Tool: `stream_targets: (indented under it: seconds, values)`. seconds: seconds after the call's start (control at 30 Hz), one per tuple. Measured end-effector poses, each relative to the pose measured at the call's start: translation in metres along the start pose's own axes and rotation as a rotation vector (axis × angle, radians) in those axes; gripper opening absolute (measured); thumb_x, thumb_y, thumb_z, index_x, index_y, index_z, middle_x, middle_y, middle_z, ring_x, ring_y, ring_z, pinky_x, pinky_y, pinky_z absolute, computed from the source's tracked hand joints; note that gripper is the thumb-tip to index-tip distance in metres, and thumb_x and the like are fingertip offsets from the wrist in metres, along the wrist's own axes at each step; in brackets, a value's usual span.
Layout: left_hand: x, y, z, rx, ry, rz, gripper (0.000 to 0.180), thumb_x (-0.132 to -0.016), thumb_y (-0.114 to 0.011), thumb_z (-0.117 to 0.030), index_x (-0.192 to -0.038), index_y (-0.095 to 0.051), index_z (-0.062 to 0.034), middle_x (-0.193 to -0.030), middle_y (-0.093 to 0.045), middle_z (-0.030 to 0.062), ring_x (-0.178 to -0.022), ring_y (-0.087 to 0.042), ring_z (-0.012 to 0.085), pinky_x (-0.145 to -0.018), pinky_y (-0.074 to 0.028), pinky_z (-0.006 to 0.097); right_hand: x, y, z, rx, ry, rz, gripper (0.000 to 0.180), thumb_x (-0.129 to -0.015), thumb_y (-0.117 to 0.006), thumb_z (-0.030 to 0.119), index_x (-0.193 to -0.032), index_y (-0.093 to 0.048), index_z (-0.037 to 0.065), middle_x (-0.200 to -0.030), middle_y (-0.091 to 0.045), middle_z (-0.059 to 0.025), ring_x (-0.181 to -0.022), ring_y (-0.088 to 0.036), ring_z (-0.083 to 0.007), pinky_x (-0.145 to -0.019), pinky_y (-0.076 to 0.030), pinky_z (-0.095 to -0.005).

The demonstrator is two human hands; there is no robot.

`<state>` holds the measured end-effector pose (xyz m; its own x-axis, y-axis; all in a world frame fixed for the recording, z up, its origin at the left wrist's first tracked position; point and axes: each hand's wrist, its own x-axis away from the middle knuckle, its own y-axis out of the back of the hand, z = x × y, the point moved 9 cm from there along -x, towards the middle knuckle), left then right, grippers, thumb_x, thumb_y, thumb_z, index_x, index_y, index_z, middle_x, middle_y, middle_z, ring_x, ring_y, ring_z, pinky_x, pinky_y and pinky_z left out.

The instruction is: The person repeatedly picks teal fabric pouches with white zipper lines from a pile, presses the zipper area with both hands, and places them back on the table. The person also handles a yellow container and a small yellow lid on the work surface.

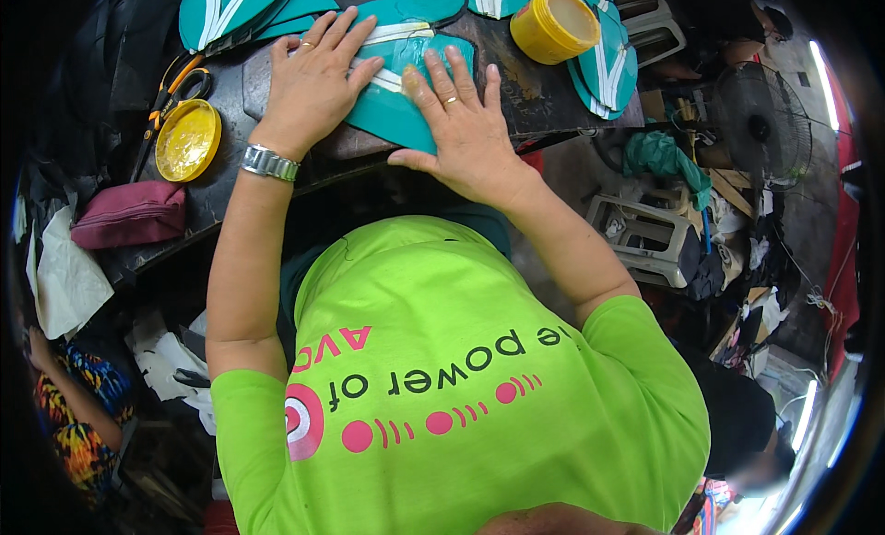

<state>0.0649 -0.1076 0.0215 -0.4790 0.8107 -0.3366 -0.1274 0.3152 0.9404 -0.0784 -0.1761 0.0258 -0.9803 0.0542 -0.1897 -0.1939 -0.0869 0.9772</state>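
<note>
My left hand (318,88) lies flat with its fingers stretched over the left edge of a teal sheet piece (392,120) that carries white V-shaped strips. Spread wide, my right hand (466,125) presses on the same piece from the right. A yellowish smear shows on its index finger. Parts of the piece are hidden under both palms. Beyond my right hand, an open yellow jar (556,25) holds pale paste. Left of my left hand are its yellow lid (188,141), smeared inside, and orange-and-black scissors (173,93).
More teal pieces with white strips lie in piles at the back left (230,14) and back right (604,60). A maroon pouch (129,214) sits on the dark table's left edge. Right of the table stand a plastic stool (641,245) and a fan (758,125). Other people are nearby.
</note>
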Motion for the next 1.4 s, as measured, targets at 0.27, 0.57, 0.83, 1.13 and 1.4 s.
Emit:
stream_targets:
  seconds: [0.27,0.57,0.83,1.13,1.4]
  values:
    - [0.002,-0.005,0.002,-0.045,0.035,-0.011,0.057,-0.102,-0.049,-0.050,-0.154,-0.042,-0.0286,-0.161,-0.039,-0.0011,-0.149,-0.033,0.0193,-0.117,-0.022,0.055,0.007,-0.004,-0.008,-0.058,0.054,0.033,0.080,-0.087,-0.064,0.062,-0.154,-0.040,0.027,-0.165,-0.026,-0.0100,-0.155,-0.008,-0.0364,-0.117,-0.005,-0.0706]
    - [0.000,-0.005,-0.004,-0.071,0.071,-0.048,0.056,-0.102,-0.049,-0.050,-0.152,-0.044,-0.0257,-0.158,-0.043,0.0031,-0.147,-0.035,0.0229,-0.114,-0.026,0.052,0.029,0.029,-0.035,-0.563,0.043,-0.157,0.043,-0.090,-0.067,0.054,-0.126,-0.072,0.031,-0.161,-0.036,-0.0083,-0.152,-0.019,-0.0396,-0.115,-0.004,-0.0722]
    - [-0.004,0.025,0.003,0.218,0.102,-0.159,0.054,-0.089,-0.073,-0.035,-0.140,-0.059,-0.0215,-0.147,-0.053,0.0104,-0.137,-0.048,0.0292,-0.106,-0.038,0.050,0.041,0.015,-0.027,0.017,-0.033,-0.197,0.058,-0.086,-0.072,0.045,-0.141,-0.059,0.032,-0.159,-0.039,-0.0086,-0.148,-0.029,-0.0370,-0.110,-0.019,-0.0732]
    - [0.002,0.062,0.049,0.781,0.306,-0.211,0.063,-0.079,-0.083,-0.018,-0.138,-0.061,-0.0129,-0.126,-0.067,0.0172,-0.111,-0.066,0.0249,-0.095,-0.052,0.036,0.035,0.008,-0.037,-0.184,0.077,-0.180,0.049,-0.088,-0.070,0.041,-0.136,-0.062,0.041,-0.159,-0.039,-0.0086,-0.148,-0.029,-0.0370,-0.113,-0.018,-0.0705]
    - [0.047,0.051,0.059,0.748,0.415,-0.309,0.044,-0.085,-0.076,-0.008,-0.127,-0.066,-0.0033,-0.122,-0.070,0.0166,-0.111,-0.067,0.0253,-0.097,-0.050,0.034,0.031,0.032,-0.060,-0.453,-0.054,-0.303,0.050,-0.086,-0.076,0.038,-0.132,-0.066,0.022,-0.154,-0.044,-0.0110,-0.146,-0.032,-0.0383,-0.117,-0.019,-0.0627]
